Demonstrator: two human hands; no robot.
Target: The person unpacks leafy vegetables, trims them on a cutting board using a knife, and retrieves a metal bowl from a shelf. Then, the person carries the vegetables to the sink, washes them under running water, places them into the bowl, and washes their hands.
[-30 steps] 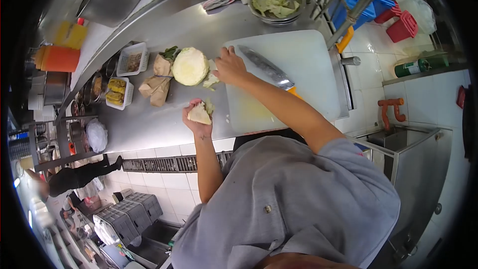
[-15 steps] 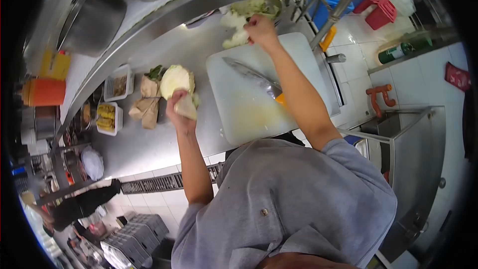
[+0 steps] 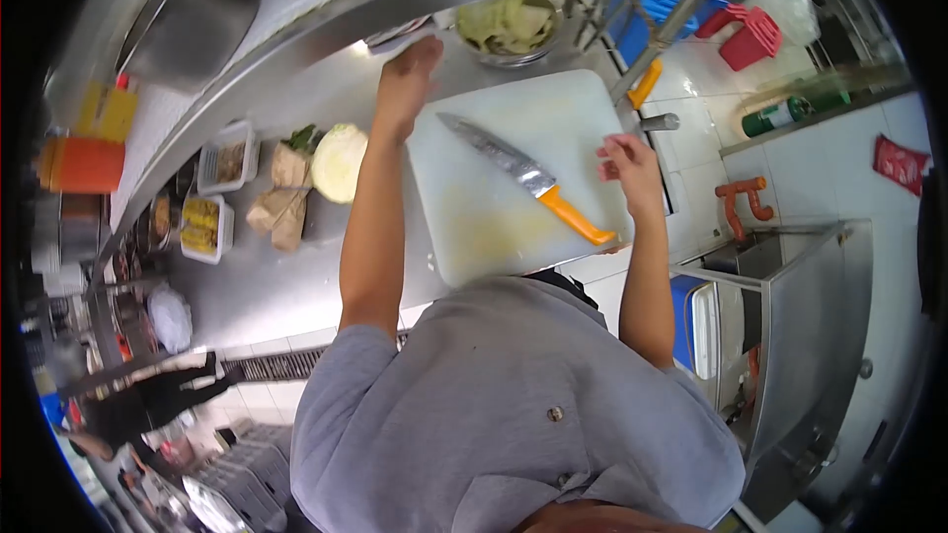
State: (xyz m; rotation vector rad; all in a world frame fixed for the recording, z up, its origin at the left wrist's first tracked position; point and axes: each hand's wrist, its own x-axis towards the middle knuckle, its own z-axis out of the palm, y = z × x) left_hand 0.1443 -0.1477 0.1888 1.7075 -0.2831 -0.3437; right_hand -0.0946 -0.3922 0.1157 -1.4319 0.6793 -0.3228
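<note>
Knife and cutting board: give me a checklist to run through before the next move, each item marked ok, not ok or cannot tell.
1. Knife lying on the cutting board, not in a hand: ok.
2. Right hand clear of the knife: ok, a gap shows between them.
3. Left hand empty: cannot tell, its fingers are blurred.
4. Cut cabbage on the cutting board: not ok, it sits on the counter, partly behind the left forearm.
5. Leaves gathered in the bowl: ok, though a few stray bits could escape this view.
</note>
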